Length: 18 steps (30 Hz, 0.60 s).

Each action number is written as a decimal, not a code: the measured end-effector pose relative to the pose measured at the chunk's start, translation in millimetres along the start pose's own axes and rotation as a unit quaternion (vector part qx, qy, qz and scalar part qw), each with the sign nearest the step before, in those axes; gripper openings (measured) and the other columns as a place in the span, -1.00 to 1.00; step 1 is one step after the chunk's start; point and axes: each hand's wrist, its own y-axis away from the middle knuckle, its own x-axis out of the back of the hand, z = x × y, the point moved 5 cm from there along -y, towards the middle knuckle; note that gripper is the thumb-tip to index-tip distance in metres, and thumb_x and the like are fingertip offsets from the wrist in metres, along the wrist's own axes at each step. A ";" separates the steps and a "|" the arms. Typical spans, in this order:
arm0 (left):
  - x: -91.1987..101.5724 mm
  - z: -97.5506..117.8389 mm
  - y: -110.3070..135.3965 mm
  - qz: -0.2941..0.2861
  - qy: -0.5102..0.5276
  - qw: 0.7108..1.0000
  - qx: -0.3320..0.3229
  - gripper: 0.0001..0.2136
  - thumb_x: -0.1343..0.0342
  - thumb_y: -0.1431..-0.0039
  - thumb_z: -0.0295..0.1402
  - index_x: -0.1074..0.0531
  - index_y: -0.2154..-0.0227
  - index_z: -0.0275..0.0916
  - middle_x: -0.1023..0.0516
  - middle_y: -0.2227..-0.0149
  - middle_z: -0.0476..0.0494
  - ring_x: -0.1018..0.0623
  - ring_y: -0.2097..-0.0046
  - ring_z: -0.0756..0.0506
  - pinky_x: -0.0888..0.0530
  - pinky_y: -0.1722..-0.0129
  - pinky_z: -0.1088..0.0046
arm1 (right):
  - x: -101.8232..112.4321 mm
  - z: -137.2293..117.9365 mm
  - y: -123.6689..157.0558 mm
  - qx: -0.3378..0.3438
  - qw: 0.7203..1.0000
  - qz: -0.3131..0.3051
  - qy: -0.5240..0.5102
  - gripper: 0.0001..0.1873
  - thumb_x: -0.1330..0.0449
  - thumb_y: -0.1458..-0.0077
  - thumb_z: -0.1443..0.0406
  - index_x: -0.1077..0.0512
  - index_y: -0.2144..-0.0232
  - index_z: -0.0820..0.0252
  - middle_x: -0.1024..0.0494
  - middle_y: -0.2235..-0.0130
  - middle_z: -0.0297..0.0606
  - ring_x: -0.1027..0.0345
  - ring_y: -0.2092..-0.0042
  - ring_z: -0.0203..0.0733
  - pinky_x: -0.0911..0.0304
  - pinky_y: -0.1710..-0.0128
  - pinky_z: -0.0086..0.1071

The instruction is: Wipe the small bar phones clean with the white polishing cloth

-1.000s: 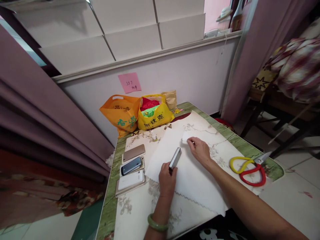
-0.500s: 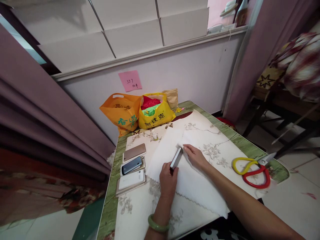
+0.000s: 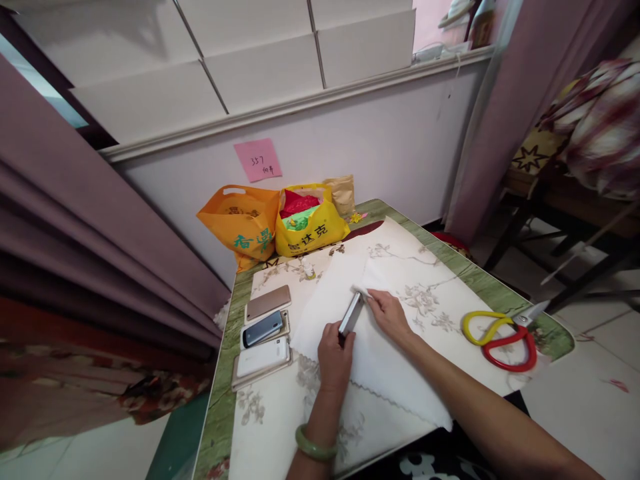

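Note:
My left hand (image 3: 334,357) grips a silver phone (image 3: 351,313) by its lower end and holds it tilted above a white cloth (image 3: 380,353). The cloth is spread on the table (image 3: 220,413). My right hand (image 3: 389,315) pinches a folded corner of the cloth and holds it against the upper end of the phone. A green bangle (image 3: 314,448) sits on my left wrist.
Three phones (image 3: 265,328) lie in a column left of the cloth. Red and yellow scissors (image 3: 500,333) rest near the table's right edge. An orange bag (image 3: 243,223) and a yellow bag (image 3: 307,230) stand at the back against the wall. Curtains hang at left.
My right hand drew the cloth's corner leftward from out on the cloth to the top of the phone. The left hand stayed almost still.

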 end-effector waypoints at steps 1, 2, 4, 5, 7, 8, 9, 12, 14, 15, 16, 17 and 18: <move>0.0 -0.1 0.2 0.001 0.000 1.000 -0.001 -0.83 -0.06 -0.15 -0.34 -0.41 0.20 -0.21 -0.40 0.34 -0.06 -0.44 0.31 -0.08 -0.41 0.26 0.37 | 0.9 2.2 0.0 0.004 0.999 0.015 -0.029 -0.69 0.00 -0.22 0.25 -0.51 0.12 0.06 -0.59 0.15 -0.25 -0.41 0.09 -0.09 -0.26 0.08 -0.28; -0.2 -0.3 0.3 0.001 0.001 1.000 -0.001 -0.83 -0.06 -0.15 -0.35 -0.41 0.19 -0.21 -0.40 0.34 -0.06 -0.44 0.31 -0.08 -0.41 0.26 0.37 | 1.2 3.9 0.0 0.009 0.999 0.022 -0.046 -0.68 0.00 -0.22 0.25 -0.50 0.09 0.06 -0.59 0.12 -0.25 -0.41 0.07 -0.10 -0.26 0.06 -0.27; -0.4 -0.7 0.4 0.001 0.003 1.000 -0.001 -0.82 -0.06 -0.16 -0.34 -0.41 0.18 -0.21 -0.41 0.33 -0.07 -0.45 0.31 -0.08 -0.41 0.27 0.37 | -0.9 5.5 0.0 0.022 0.999 0.010 -0.039 -0.68 0.00 -0.21 0.25 -0.50 0.09 0.06 -0.59 0.10 -0.25 -0.41 0.06 -0.08 -0.25 0.03 -0.24; -0.5 -0.7 0.4 0.001 0.003 1.000 -0.002 -0.82 -0.06 -0.16 -0.34 -0.42 0.18 -0.20 -0.41 0.32 -0.08 -0.45 0.31 -0.08 -0.41 0.27 0.37 | -2.8 5.9 0.0 0.027 0.999 -0.005 -0.020 -0.68 0.00 -0.21 0.26 -0.51 0.11 0.06 -0.59 0.12 -0.25 -0.41 0.07 -0.07 -0.24 0.03 -0.23; -0.3 -0.5 0.2 0.002 0.002 1.000 -0.003 -0.82 -0.06 -0.16 -0.33 -0.42 0.18 -0.20 -0.42 0.32 -0.08 -0.45 0.31 -0.09 -0.42 0.27 0.37 | -6.2 7.3 0.0 0.027 0.999 -0.027 0.012 -0.68 0.00 -0.21 0.28 -0.52 0.13 0.06 -0.60 0.15 -0.24 -0.42 0.09 -0.06 -0.23 0.02 -0.20; -0.1 -0.2 0.0 0.003 0.001 1.000 -0.004 -0.82 -0.06 -0.16 -0.33 -0.42 0.19 -0.20 -0.42 0.32 -0.08 -0.46 0.31 -0.09 -0.42 0.27 0.37 | -7.1 8.6 -0.2 0.023 0.999 -0.030 0.014 -0.68 0.01 -0.21 0.27 -0.52 0.13 0.05 -0.60 0.16 -0.24 -0.42 0.10 -0.06 -0.23 0.02 -0.19; 0.1 0.0 -0.2 0.004 -0.001 1.000 -0.004 -0.82 -0.06 -0.16 -0.33 -0.42 0.19 -0.20 -0.43 0.32 -0.08 -0.46 0.31 -0.09 -0.42 0.27 0.37 | -7.3 10.3 -0.5 0.017 0.999 -0.027 0.004 -0.67 0.01 -0.22 0.26 -0.52 0.11 0.05 -0.60 0.16 -0.25 -0.42 0.10 -0.06 -0.24 0.03 -0.20; 0.6 1.1 -0.6 0.003 -0.001 1.000 -0.005 -0.82 -0.06 -0.16 -0.34 -0.41 0.19 -0.21 -0.42 0.32 -0.08 -0.46 0.31 -0.09 -0.42 0.27 0.37 | -6.4 15.0 -1.7 0.002 0.999 -0.012 -0.046 -0.65 0.02 -0.23 0.22 -0.49 0.05 0.06 -0.60 0.13 -0.26 -0.43 0.10 -0.09 -0.27 0.06 -0.24; 1.0 1.8 -0.7 0.004 -0.001 1.000 -0.006 -0.83 -0.06 -0.16 -0.33 -0.41 0.19 -0.21 -0.42 0.33 -0.08 -0.45 0.32 -0.08 -0.42 0.27 0.37 | -7.4 14.2 -2.0 0.015 0.999 -0.022 -0.038 -0.65 0.02 -0.24 0.23 -0.48 0.04 0.06 -0.59 0.11 -0.25 -0.42 0.09 -0.09 -0.25 0.04 -0.25; 1.3 2.0 -0.7 0.004 -0.001 1.000 -0.005 -0.83 -0.07 -0.16 -0.33 -0.41 0.20 -0.21 -0.42 0.33 -0.08 -0.45 0.32 -0.08 -0.42 0.28 0.37 | -8.6 12.7 -1.8 0.026 0.999 -0.034 -0.020 -0.65 0.02 -0.23 0.25 -0.48 0.05 0.05 -0.59 0.12 -0.25 -0.42 0.08 -0.09 -0.23 0.02 -0.25; 1.5 2.2 -0.6 0.004 -0.001 1.000 -0.003 -0.83 -0.07 -0.15 -0.32 -0.41 0.20 -0.20 -0.42 0.33 -0.08 -0.45 0.32 -0.08 -0.42 0.28 0.37 | -9.7 11.1 -1.3 0.034 0.998 -0.045 0.001 -0.66 0.02 -0.23 0.26 -0.49 0.05 0.04 -0.60 0.13 -0.24 -0.42 0.08 -0.09 -0.21 0.02 -0.25; 1.6 2.3 -0.6 0.003 -0.001 1.000 -0.001 -0.83 -0.07 -0.16 -0.32 -0.41 0.19 -0.20 -0.42 0.32 -0.08 -0.45 0.32 -0.08 -0.42 0.28 0.37 | -10.4 10.1 -0.8 0.036 0.998 -0.049 0.019 -0.66 0.01 -0.23 0.27 -0.49 0.05 0.04 -0.60 0.14 -0.24 -0.41 0.09 -0.08 -0.20 0.01 -0.24; 1.6 2.5 -0.5 0.001 -0.001 1.000 0.000 -0.83 -0.07 -0.16 -0.33 -0.41 0.19 -0.20 -0.41 0.32 -0.07 -0.45 0.32 -0.08 -0.42 0.27 0.37 | -10.3 9.7 -0.2 0.033 0.998 -0.045 0.031 -0.66 0.01 -0.23 0.28 -0.49 0.06 0.04 -0.60 0.15 -0.24 -0.41 0.09 -0.08 -0.20 0.01 -0.23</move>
